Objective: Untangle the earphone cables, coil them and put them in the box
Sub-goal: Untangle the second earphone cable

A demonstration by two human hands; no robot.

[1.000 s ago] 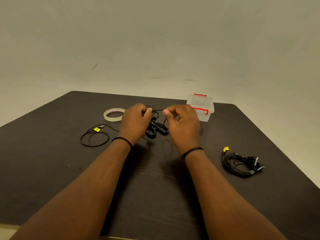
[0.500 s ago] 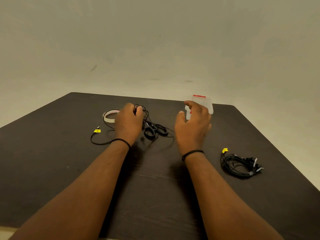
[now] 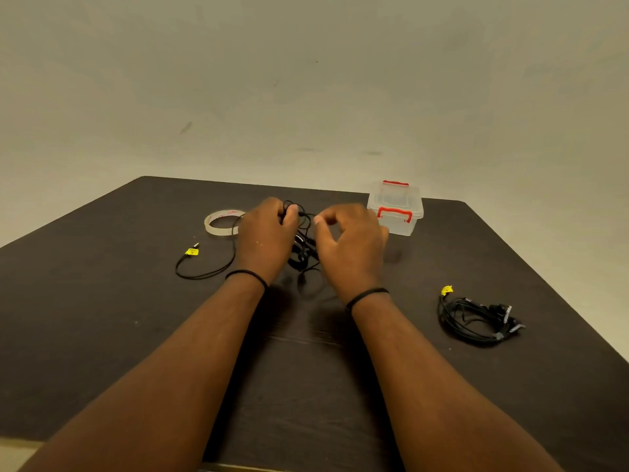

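Earphone cables are my job here, on a dark table (image 3: pixel 102 335). Largest lot is the tangled bundle (image 3: pixel 476 321), well off my right forearm, untouched. Clear box (image 3: pixel 396 212), lid on, sits just beyond my right hand (image 3: pixel 350 247). Held cable (image 3: pixel 303 248) hangs between both hands, its plug tail (image 3: pixel 192 252) trailing left across the table. My left hand (image 3: pixel 265 236) grips the cable's top, fingers curled round it. My right hand's thumb and forefinger are nearly closed beside the strand; whether they pinch it I cannot tell.
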